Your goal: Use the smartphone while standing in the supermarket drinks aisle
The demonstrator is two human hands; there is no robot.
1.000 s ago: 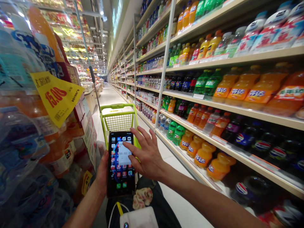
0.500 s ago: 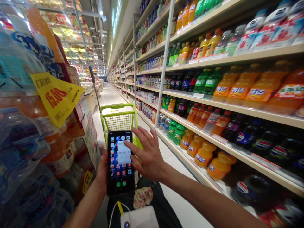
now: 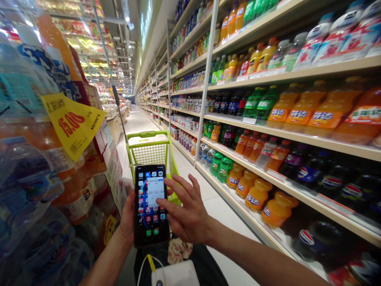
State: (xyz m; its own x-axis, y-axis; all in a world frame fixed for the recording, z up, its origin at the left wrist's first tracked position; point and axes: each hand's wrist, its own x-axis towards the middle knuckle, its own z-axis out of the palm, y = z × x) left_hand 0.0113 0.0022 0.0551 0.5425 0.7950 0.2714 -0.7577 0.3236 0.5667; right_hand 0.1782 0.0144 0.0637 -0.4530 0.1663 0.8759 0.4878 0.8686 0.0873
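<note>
A black smartphone (image 3: 149,222) stands upright in front of me, its lit screen showing app icons and a pale timer window. My left hand (image 3: 128,218) is closed around the phone's left edge, the fingers behind it partly hidden. My right hand (image 3: 187,206) is spread over the phone's right side, with one fingertip at the lower part of the timer window. Nothing is held in it. Whether that fingertip touches the glass I cannot tell. Below the phone are a patterned scrunchie (image 3: 179,251) and a white power bank (image 3: 175,274) with a cable and yellow tab.
A green shopping cart (image 3: 149,134) stands just beyond the phone. Shelves (image 3: 244,123) of drink bottles line the right. Stacked bottles (image 3: 32,174) with a yellow price sign (image 3: 74,123) crowd the left. Pale floor (image 3: 133,119) runs down the aisle.
My right hand has shifted down across the phone, its fingertip going from the top to the bottom of the timer window. The left hand keeps hold of the phone.
</note>
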